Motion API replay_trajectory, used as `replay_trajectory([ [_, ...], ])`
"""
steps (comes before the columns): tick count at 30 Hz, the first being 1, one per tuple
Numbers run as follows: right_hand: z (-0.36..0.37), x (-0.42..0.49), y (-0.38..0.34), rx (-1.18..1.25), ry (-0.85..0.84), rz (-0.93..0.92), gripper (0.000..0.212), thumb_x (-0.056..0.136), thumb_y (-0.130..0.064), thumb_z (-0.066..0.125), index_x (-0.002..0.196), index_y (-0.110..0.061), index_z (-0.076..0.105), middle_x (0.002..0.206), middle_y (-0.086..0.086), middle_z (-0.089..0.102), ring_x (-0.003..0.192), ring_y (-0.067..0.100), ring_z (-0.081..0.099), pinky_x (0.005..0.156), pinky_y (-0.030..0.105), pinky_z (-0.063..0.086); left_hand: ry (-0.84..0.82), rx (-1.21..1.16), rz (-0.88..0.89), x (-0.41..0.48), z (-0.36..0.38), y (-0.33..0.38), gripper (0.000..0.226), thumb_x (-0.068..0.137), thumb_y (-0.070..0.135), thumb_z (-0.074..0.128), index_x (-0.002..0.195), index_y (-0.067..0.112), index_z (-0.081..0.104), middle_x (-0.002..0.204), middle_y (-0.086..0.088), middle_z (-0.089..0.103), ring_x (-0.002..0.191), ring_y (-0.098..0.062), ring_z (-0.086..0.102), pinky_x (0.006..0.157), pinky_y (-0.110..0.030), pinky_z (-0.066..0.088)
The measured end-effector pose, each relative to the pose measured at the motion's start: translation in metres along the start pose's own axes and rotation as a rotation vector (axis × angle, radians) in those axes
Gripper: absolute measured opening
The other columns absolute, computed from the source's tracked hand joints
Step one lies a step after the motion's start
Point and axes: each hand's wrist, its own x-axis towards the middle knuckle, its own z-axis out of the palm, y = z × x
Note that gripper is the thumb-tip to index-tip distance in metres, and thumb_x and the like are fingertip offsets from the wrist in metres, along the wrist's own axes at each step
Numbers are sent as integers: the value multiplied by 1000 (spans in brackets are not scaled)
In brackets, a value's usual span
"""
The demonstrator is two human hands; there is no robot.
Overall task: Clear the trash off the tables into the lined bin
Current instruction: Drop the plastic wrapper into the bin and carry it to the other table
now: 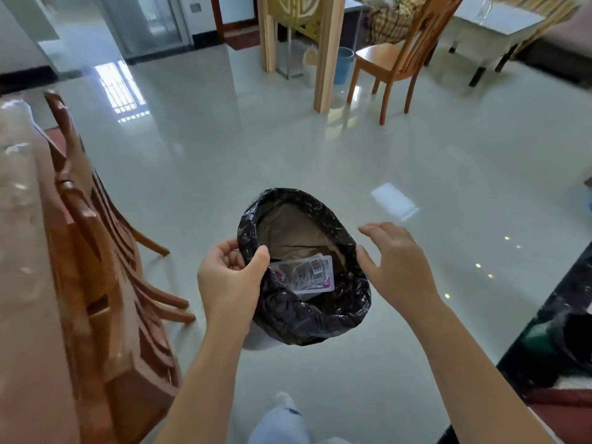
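Observation:
A small bin lined with a black plastic bag (307, 318) stands on the tiled floor in front of me. Inside it lies a clear plastic wrapper (304, 273) with a barcode and purple print. My left hand (229, 277) grips the left rim of the bag, thumb over the edge. My right hand (395, 261) hovers at the right rim with fingers spread and holds nothing; its thumb is close to the bag's edge.
A table under a clear cover (19, 251) and two wooden chairs (105, 267) stand close on my left. Another wooden chair (392, 59), a blue bin (344, 64) and a wooden post (326, 52) stand farther ahead. A white low table (493, 30) is at the far right.

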Motion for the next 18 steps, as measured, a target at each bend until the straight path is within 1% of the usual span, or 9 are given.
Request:
replay_trajectory([
  [3, 10, 53, -7, 26, -33, -37, 30, 82, -15, 60, 111, -8, 60, 112, 11, 64, 105, 30, 55, 89, 41, 44, 46, 35, 64, 46, 17, 13, 22, 65, 27, 74, 73, 33, 55, 64, 10, 56, 51, 3, 48, 55, -17, 47],
  [5, 17, 88, -10, 46, -58, -75, 30, 83, -16, 59, 112, -9, 59, 113, 11, 64, 106, 29, 54, 90, 41, 44, 91, 39, 100, 73, 26, 20, 23, 66, 27, 74, 74, 34, 54, 65, 10, 56, 50, 4, 48, 52, -14, 46],
  [10, 41, 190, -25, 121, -97, -256, 29, 84, -18, 58, 111, -10, 59, 112, 10, 64, 106, 27, 54, 90, 39, 44, 249, 38, 199, 136, 43, 44, 28, 70, 21, 74, 78, 36, 51, 71, 10, 57, 55, 9, 51, 53, -6, 43],
  [13, 56, 251, -43, 158, -119, -411, 29, 84, -18, 57, 111, -9, 59, 111, 10, 64, 104, 27, 54, 88, 37, 44, 399, 42, 285, 167, 53, 60, 29, 71, 19, 73, 77, 37, 51, 70, 12, 56, 55, 13, 51, 52, -4, 40],
  [18, 58, 341, -89, 227, -191, -734, 28, 82, -15, 58, 109, -8, 61, 107, 11, 66, 97, 31, 57, 83, 38, 47, 744, -16, 304, 206, 66, 97, 23, 70, 24, 73, 78, 34, 54, 70, 11, 59, 55, 9, 54, 52, -6, 42],
])
